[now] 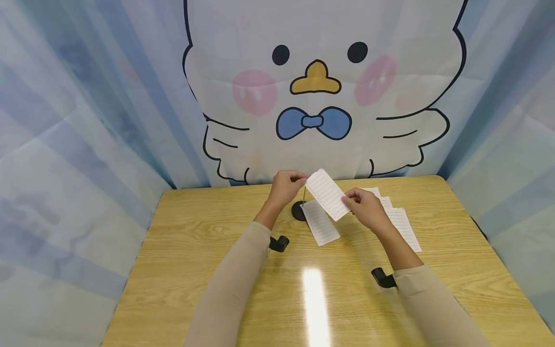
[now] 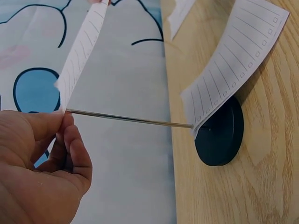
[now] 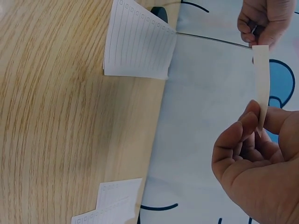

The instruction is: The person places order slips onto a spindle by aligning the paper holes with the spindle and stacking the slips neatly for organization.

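A lined paper slip [image 1: 327, 194] is stretched between my two hands above the table. My left hand [image 1: 284, 187] pinches one corner of it, right at the tip of an upright metal spike [image 2: 126, 119]. The far end of the slip is pinched between thumb and fingers of my right hand [image 1: 365, 207]. The spike rises from a round black base [image 2: 224, 140], the pair forming a bill spike. Low on the spike, against the base, other lined paper [image 2: 233, 60] is skewered near its edge. Whether the tip has pierced the held slip, I cannot tell.
Several loose lined slips [image 1: 403, 226] lie overlapping on the wooden table [image 1: 208, 270], right of the bill spike and partly behind my right hand. A curtain [image 1: 312, 159] with a cartoon bird hangs along the table's back edge. Black wrist-worn pieces [image 1: 279, 244] jut out below my forearms.
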{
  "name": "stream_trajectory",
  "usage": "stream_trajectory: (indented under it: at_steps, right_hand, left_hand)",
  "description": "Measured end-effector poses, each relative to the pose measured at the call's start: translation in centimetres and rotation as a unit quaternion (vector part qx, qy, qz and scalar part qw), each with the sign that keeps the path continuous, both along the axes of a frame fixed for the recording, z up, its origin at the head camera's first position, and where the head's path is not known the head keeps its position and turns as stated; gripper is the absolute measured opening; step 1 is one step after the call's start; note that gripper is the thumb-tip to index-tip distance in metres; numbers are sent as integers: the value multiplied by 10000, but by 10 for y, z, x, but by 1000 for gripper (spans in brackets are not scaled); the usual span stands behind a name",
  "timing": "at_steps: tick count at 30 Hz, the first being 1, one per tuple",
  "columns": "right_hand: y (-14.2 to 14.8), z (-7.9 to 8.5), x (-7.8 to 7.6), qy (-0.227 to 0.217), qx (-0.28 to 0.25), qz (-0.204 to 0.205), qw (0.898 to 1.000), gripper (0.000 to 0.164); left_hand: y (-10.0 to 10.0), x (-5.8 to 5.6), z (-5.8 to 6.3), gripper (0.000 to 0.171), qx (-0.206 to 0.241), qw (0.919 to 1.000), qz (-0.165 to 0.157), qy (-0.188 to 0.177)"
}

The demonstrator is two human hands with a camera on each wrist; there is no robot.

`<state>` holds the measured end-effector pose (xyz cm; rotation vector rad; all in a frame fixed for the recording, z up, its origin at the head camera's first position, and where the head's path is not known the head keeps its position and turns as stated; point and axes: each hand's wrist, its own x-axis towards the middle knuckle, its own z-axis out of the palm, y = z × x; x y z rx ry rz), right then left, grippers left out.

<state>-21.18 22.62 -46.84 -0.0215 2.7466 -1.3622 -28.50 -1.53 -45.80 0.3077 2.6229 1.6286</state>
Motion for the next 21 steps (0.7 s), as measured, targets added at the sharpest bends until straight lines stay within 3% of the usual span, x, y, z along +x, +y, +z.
stream_trajectory:
  at_steps: [21]
  right_hand:
    - [-2, -19, -2, -74, 123, -5, 9999, 25]
  left_hand:
    - [2, 2, -3, 16, -147, 9998, 13, 92]
